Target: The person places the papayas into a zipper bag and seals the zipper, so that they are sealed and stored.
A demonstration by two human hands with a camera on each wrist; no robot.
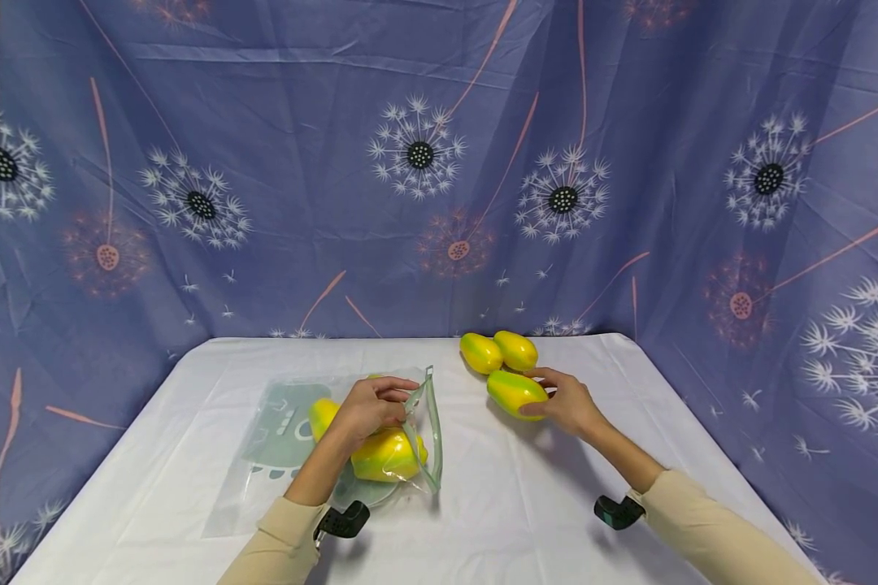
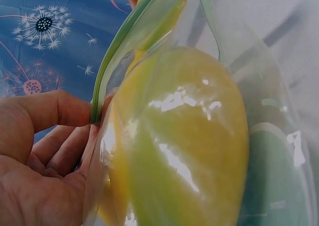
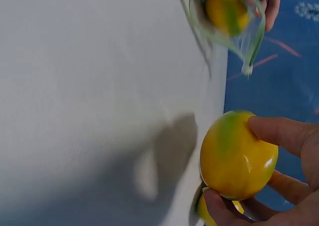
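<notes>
My left hand (image 1: 370, 408) pinches the green zip rim of a clear zip bag (image 1: 281, 426), whose mouth gapes toward the right. Inside the bag lie yellow-green papayas, a large one (image 1: 384, 457) near the mouth and another (image 1: 323, 417) behind the wrist. In the left wrist view, thumb and fingers grip the bag's rim (image 2: 102, 84) beside the large papaya. My right hand (image 1: 569, 405) holds a papaya (image 1: 512, 392) between thumb and fingers, just above the table and right of the bag. The right wrist view shows this papaya (image 3: 237, 158) gripped from the side.
Two more papayas, one on the left (image 1: 480, 353) and one on the right (image 1: 515, 350), lie together near the far edge of the white-covered table (image 1: 497, 520). A blue dandelion-print curtain (image 1: 300, 162) surrounds the table at the back and sides.
</notes>
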